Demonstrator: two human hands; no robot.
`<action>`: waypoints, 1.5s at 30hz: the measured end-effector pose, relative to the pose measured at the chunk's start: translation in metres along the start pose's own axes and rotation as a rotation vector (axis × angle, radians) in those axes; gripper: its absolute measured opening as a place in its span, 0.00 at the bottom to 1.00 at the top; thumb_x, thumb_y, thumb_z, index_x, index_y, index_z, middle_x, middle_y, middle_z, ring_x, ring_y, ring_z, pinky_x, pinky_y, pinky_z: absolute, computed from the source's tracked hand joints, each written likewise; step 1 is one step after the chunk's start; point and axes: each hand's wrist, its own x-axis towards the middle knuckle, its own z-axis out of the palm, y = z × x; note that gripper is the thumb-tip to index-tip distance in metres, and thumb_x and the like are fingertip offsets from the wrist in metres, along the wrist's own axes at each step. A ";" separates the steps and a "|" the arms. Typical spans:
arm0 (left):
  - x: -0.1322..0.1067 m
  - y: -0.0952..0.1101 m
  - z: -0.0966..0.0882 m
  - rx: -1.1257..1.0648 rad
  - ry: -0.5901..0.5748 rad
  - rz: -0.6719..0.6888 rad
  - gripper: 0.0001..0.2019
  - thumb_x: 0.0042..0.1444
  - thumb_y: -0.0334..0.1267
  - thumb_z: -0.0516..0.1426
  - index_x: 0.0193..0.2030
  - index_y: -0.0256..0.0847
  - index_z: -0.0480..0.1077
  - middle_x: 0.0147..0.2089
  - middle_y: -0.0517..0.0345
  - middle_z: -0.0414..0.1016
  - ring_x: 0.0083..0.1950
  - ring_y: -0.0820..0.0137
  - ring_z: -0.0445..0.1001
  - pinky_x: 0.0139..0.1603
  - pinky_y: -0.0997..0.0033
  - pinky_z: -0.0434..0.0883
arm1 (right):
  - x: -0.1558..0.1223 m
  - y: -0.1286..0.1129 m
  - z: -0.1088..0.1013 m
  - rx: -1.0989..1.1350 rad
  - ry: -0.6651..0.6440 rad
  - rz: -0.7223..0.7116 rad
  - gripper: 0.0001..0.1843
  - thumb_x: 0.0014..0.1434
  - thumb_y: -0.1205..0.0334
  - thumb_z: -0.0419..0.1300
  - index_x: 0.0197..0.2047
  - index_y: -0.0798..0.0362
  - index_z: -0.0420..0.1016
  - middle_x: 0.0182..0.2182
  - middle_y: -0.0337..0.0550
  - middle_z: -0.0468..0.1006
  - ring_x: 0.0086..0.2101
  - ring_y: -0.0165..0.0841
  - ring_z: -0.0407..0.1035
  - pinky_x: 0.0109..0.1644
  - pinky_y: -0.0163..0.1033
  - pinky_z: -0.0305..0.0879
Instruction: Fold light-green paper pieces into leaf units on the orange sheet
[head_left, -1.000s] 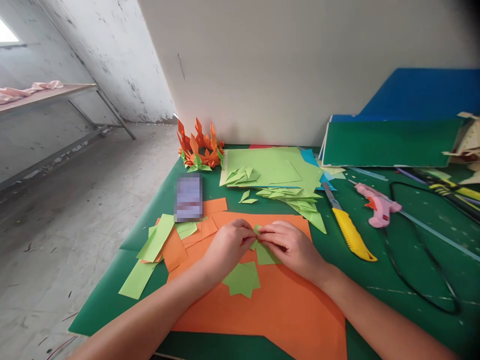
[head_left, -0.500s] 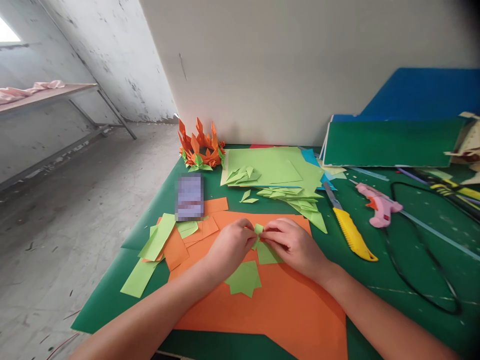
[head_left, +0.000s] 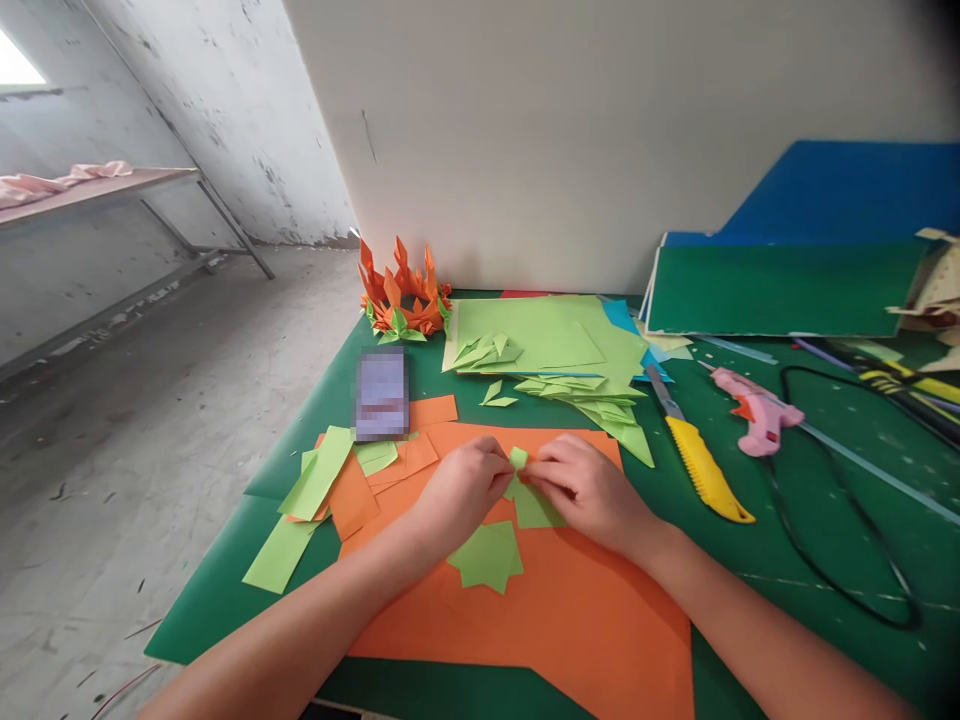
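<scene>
Between my fingertips is a small piece of light green paper (head_left: 518, 458), partly hidden by the fingers. My left hand (head_left: 472, 490) pinches its left side and my right hand (head_left: 589, 490) pinches its right side. Both hands are closed, above a large orange paper sheet (head_left: 570, 620). A green paper square (head_left: 538, 508) lies just under my right hand. Nearer to me, green squares (head_left: 487, 556) lie overlapped at angles on the orange sheet, beside my left wrist.
Loose green and orange strips (head_left: 319, 475) and a blurred phone-like rectangle (head_left: 382, 393) lie left. An orange folded-paper ring (head_left: 401, 300) stands behind. Folded green pieces (head_left: 585, 392) lie on and before a green sheet stack (head_left: 540, 325). A yellow-handled knife (head_left: 705, 465) and pink glue gun (head_left: 761, 410) lie right.
The small green paper now looks bent over at its top between my fingers. My hands have hardly shifted, and the things around them lie as before.
</scene>
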 end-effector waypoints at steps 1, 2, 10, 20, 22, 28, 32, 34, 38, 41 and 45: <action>0.000 0.000 0.000 0.000 -0.001 0.001 0.13 0.59 0.33 0.52 0.28 0.39 0.76 0.32 0.56 0.69 0.29 0.73 0.69 0.31 0.75 0.64 | 0.001 0.002 -0.001 -0.027 0.020 0.026 0.11 0.66 0.67 0.53 0.41 0.52 0.78 0.32 0.45 0.75 0.36 0.36 0.65 0.40 0.42 0.64; 0.000 0.000 0.000 0.000 -0.001 -0.001 0.13 0.59 0.33 0.52 0.28 0.39 0.76 0.32 0.56 0.69 0.29 0.73 0.69 0.31 0.75 0.64 | 0.002 0.003 -0.002 -0.047 0.030 0.050 0.11 0.66 0.67 0.53 0.40 0.52 0.78 0.32 0.45 0.75 0.37 0.37 0.65 0.39 0.42 0.64; 0.000 -0.001 0.002 -0.022 0.030 0.003 0.13 0.58 0.32 0.53 0.26 0.39 0.76 0.33 0.56 0.71 0.28 0.74 0.69 0.30 0.75 0.65 | 0.004 0.004 -0.005 -0.173 0.075 0.159 0.14 0.67 0.66 0.51 0.39 0.53 0.79 0.30 0.45 0.74 0.35 0.38 0.65 0.37 0.42 0.65; 0.003 -0.011 0.003 -0.509 0.021 -0.238 0.08 0.52 0.39 0.62 0.39 0.40 0.75 0.34 0.58 0.75 0.32 0.72 0.73 0.33 0.75 0.71 | 0.001 0.000 0.001 0.026 0.021 -0.014 0.29 0.64 0.65 0.58 0.66 0.42 0.56 0.56 0.43 0.71 0.54 0.40 0.63 0.57 0.49 0.65; 0.004 -0.011 0.003 -0.653 -0.023 -0.308 0.13 0.50 0.42 0.64 0.41 0.39 0.74 0.33 0.58 0.76 0.33 0.71 0.74 0.34 0.73 0.72 | 0.000 -0.001 0.001 0.027 0.046 -0.024 0.30 0.64 0.65 0.58 0.66 0.41 0.54 0.54 0.42 0.73 0.53 0.40 0.65 0.56 0.50 0.65; 0.005 -0.002 -0.001 -1.026 -0.128 -0.397 0.18 0.46 0.43 0.68 0.39 0.37 0.70 0.34 0.57 0.76 0.37 0.71 0.75 0.43 0.68 0.71 | -0.002 -0.002 -0.001 0.045 0.120 -0.089 0.25 0.65 0.66 0.56 0.63 0.42 0.60 0.50 0.44 0.76 0.50 0.39 0.68 0.54 0.50 0.67; 0.003 0.004 -0.003 -1.155 -0.173 -0.467 0.21 0.40 0.41 0.71 0.36 0.36 0.68 0.34 0.57 0.76 0.38 0.70 0.76 0.45 0.67 0.70 | -0.001 -0.005 -0.003 0.060 0.158 -0.129 0.21 0.67 0.67 0.53 0.62 0.43 0.64 0.48 0.44 0.78 0.49 0.38 0.70 0.52 0.48 0.69; 0.003 0.005 -0.003 -1.172 -0.185 -0.459 0.21 0.40 0.40 0.72 0.36 0.36 0.68 0.35 0.57 0.75 0.39 0.70 0.76 0.45 0.67 0.70 | 0.000 -0.006 -0.004 0.053 0.167 -0.129 0.22 0.67 0.66 0.53 0.62 0.43 0.64 0.48 0.43 0.78 0.48 0.37 0.71 0.51 0.47 0.70; 0.002 0.009 -0.005 -1.133 -0.192 -0.464 0.21 0.40 0.41 0.71 0.36 0.36 0.68 0.35 0.59 0.74 0.39 0.72 0.75 0.44 0.70 0.68 | -0.001 -0.006 -0.004 0.037 0.179 -0.132 0.24 0.66 0.67 0.54 0.63 0.43 0.61 0.48 0.44 0.78 0.47 0.38 0.72 0.52 0.48 0.70; 0.002 0.011 -0.007 -1.136 -0.203 -0.474 0.20 0.39 0.41 0.71 0.35 0.36 0.69 0.35 0.60 0.74 0.40 0.71 0.74 0.45 0.70 0.68 | -0.002 -0.005 -0.004 0.042 0.193 -0.152 0.23 0.66 0.68 0.54 0.63 0.45 0.62 0.50 0.45 0.77 0.50 0.37 0.70 0.53 0.48 0.69; 0.003 0.009 -0.009 -1.166 -0.222 -0.470 0.20 0.39 0.41 0.72 0.34 0.36 0.71 0.37 0.58 0.75 0.42 0.70 0.75 0.48 0.68 0.67 | -0.002 -0.004 -0.006 0.024 0.226 -0.181 0.19 0.66 0.67 0.54 0.59 0.45 0.69 0.52 0.45 0.76 0.51 0.37 0.70 0.53 0.47 0.70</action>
